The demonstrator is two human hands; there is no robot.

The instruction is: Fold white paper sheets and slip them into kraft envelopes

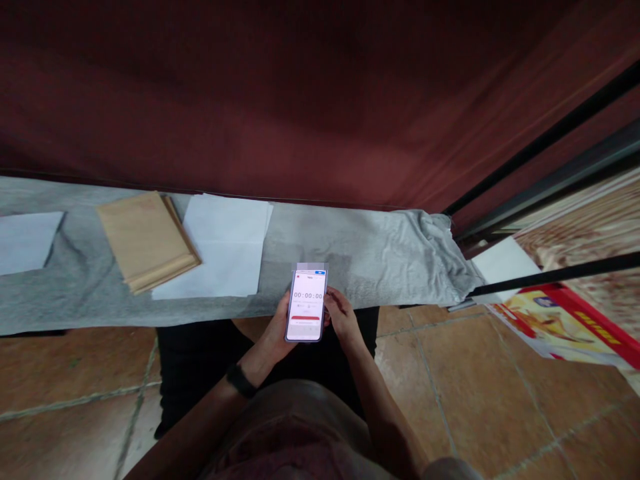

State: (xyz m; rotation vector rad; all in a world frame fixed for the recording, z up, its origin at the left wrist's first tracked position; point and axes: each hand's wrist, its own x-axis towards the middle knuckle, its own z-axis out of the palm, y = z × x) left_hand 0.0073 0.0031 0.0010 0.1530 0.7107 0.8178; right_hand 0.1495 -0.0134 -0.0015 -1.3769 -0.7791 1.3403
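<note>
A smartphone (305, 320) is held upright above my lap, its lit screen showing a timer at 00:00:00 with a red bar below. My left hand (278, 328), with a black band on the wrist, is wrapped round the phone's left side and lower back. At the phone's right edge, my right hand (341, 313) has its fingers curled against it; some fingertips are hidden behind the phone. Beyond the phone lies a long surface covered with a grey cloth (320, 233). White paper sheets (227, 247) lie on it, partly under a stack of brown envelopes (147, 237).
More white paper (27, 241) lies at the far left. A dark red fabric wall (300, 100) rises behind the surface. To the right are black bars (555, 273) and a red and yellow printed box (565, 327). Brown tiles (465, 373) cover the floor.
</note>
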